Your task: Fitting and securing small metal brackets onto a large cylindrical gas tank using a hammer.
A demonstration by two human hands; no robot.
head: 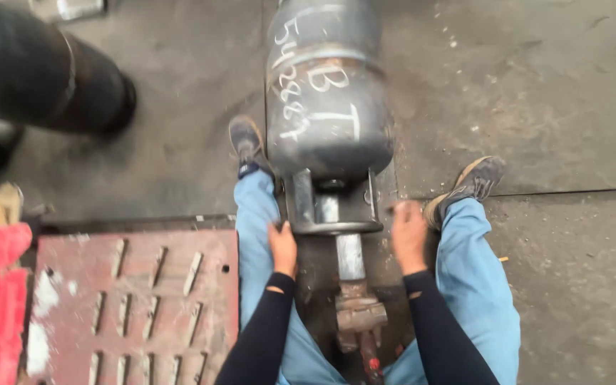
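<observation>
A grey steel gas cylinder with chalk marks lies on the floor between my legs, its collar ring facing me. A metal tool with a shiny shaft and a rusty head enters the collar. My left hand grips the left side of the collar ring. At the ring's right side my right hand is blurred, its fingers curled, close to the rim; whether it holds the rim I cannot tell.
A worn red metal plate with slots lies on the floor at the left. A dark cylinder rests at the upper left. My shoes flank the grey cylinder on a stained concrete floor.
</observation>
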